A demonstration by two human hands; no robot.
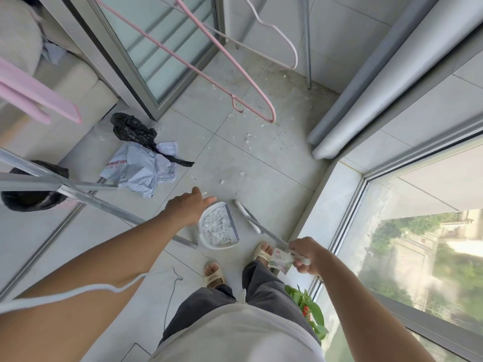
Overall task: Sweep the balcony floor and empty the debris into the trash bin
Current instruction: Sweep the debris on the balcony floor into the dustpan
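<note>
A white dustpan (218, 226) full of white paper scraps sits on the grey tiled floor just ahead of my feet. My left hand (188, 207) is stretched out over its left rim, fingers straight and holding nothing. Right of the dustpan lies the white head of a broom (247, 216). Its thin grey handle runs back to my right hand (303, 254), which grips it together with a small printed paper wrapper (281, 261). More white scraps (248, 138) lie scattered further along the floor. A bin lined with a black bag (34, 189) stands at the left, partly hidden behind metal bars.
A crumpled grey mailer bag (141, 171) and a black plastic bag (133, 131) lie left of centre. The drying rack's metal bars (104, 202) cross the left side and pink hangers (235, 82) hang overhead. A potted plant (308, 304) stands by the window at the right, and a grey roll (366, 95) leans beyond it.
</note>
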